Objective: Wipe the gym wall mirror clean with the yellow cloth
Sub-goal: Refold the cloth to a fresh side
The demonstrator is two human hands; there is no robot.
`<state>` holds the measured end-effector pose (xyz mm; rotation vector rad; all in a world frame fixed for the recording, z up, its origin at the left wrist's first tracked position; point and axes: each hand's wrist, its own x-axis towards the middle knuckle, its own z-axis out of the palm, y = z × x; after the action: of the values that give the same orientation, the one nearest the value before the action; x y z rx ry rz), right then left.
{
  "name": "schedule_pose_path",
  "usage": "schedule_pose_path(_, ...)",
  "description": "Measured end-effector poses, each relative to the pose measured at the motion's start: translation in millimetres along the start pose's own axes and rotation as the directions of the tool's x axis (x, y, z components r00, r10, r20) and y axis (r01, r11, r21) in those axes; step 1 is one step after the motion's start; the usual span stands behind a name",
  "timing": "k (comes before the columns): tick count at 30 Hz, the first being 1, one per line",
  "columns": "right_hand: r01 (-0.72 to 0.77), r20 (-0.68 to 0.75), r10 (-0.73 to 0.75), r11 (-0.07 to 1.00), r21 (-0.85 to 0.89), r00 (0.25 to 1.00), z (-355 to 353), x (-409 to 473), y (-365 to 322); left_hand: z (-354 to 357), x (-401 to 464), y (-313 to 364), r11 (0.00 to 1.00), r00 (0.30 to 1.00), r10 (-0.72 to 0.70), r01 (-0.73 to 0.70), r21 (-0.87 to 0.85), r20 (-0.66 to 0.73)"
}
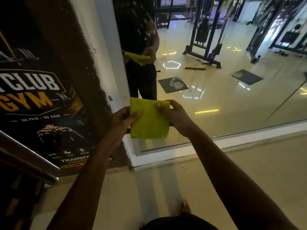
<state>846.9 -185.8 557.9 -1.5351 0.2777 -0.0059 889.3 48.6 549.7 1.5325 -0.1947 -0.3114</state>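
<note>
A folded yellow cloth (pixel 149 120) hangs in front of me, held between both hands, a little short of the glass. My left hand (pixel 123 121) pinches its left edge, thumb on top. My right hand (pixel 176 115) pinches the upper right corner, thumb on the cloth's face. The wall mirror (pixel 224 90) fills the upper right in a white frame and reaches almost to the floor. White splashes and streaks show on its upper left part. It reflects me holding the cloth.
A dark gym poster (pixel 41 100) covers the wall left of the mirror. A steel handrail (pixel 29 161) slants across the lower left. Beige floor (pixel 166 188) lies below, with my bare foot (pixel 185 207) on it. Weight machines and dark mats appear only as reflections.
</note>
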Motion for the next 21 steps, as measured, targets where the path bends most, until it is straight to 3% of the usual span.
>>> schedule_pose_path(2, -0.031, -0.178, -0.013, 0.970, -0.240, 0.984, 9, 1, -10, 0, 2, 8, 0.985, 0.985, 0.144, -0.133, 0.110, -0.100)
schedule_pose_path(3, -0.068, -0.211, 0.010, 0.960, -0.273, 0.977, 14, -1, -16, 2, 2, 12, 0.967, 0.973, 0.204, -0.182, 0.179, -0.111)
schedule_pose_path(5, -0.142, -0.016, 0.142, 0.987, -0.074, 0.990, 23, -5, -26, 9, 3, 18, 0.925, 0.967, 0.255, -0.242, 0.292, -0.008)
schedule_pose_path(7, -0.131, 0.173, 0.115, 0.988, 0.086, 0.978, 30, -12, -31, 17, 2, 22, 0.909, 0.972, 0.219, -0.234, 0.346, 0.082)
schedule_pose_path(11, 0.052, -0.018, -0.052, 0.998, -0.019, 0.998, 32, -6, -32, 11, 8, 31, 0.873, 0.922, 0.376, -0.321, 0.368, -0.087)
schedule_pose_path(14, 0.090, -0.005, -0.090, 0.995, 0.036, 0.996, 28, -4, -51, -5, 27, 40, 0.834, 0.887, 0.450, -0.377, 0.402, -0.104)
schedule_pose_path(17, 0.107, 0.014, -0.108, 0.992, 0.067, 0.994, 25, -4, -72, -8, 49, 65, 0.905, 0.941, 0.330, -0.291, 0.311, -0.078)
schedule_pose_path(19, 0.120, 0.026, -0.122, 0.991, 0.064, 0.992, 22, -2, -84, -4, 63, 83, 0.983, 0.991, 0.130, -0.123, 0.137, -0.041)
schedule_pose_path(21, 0.129, 0.040, -0.133, 0.987, 0.092, 0.990, 19, -2, -98, -5, 71, 96, 0.998, 0.995, -0.068, 0.067, 0.018, 0.070)
